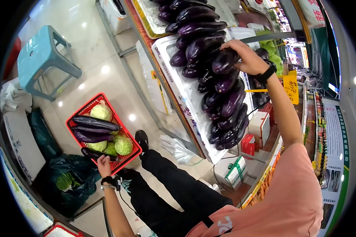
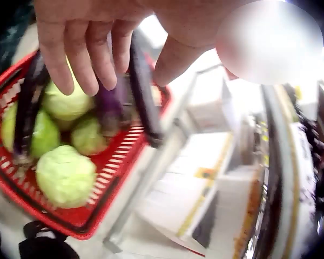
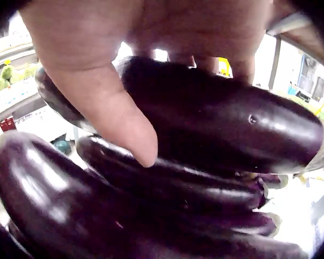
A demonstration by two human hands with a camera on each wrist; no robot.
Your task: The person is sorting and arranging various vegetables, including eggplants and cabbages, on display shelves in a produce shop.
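My right hand [image 1: 247,58] grips a fat dark eggplant [image 1: 225,61] on top of the pile in a white foam tray [image 1: 166,59]. In the right wrist view, the thumb of that hand [image 3: 119,102] lies along the near side of the eggplant [image 3: 221,118], the other fingers over its far side. More eggplants lie below. My left hand [image 1: 104,166] is at the near edge of a red basket [image 1: 129,157], by an eggplant [image 1: 91,153]. Its fingers hang loosely apart over the basket in the left wrist view; contact with the eggplant [image 2: 144,97] there is unclear.
Cabbages [image 1: 124,145] and other long eggplants [image 1: 90,136] lie in the basket. A blue stool [image 1: 41,59] stands at the upper left, a dark plastic bag [image 1: 83,170] beside the basket. A yellow price sign [image 1: 290,89] stands close to my right forearm.
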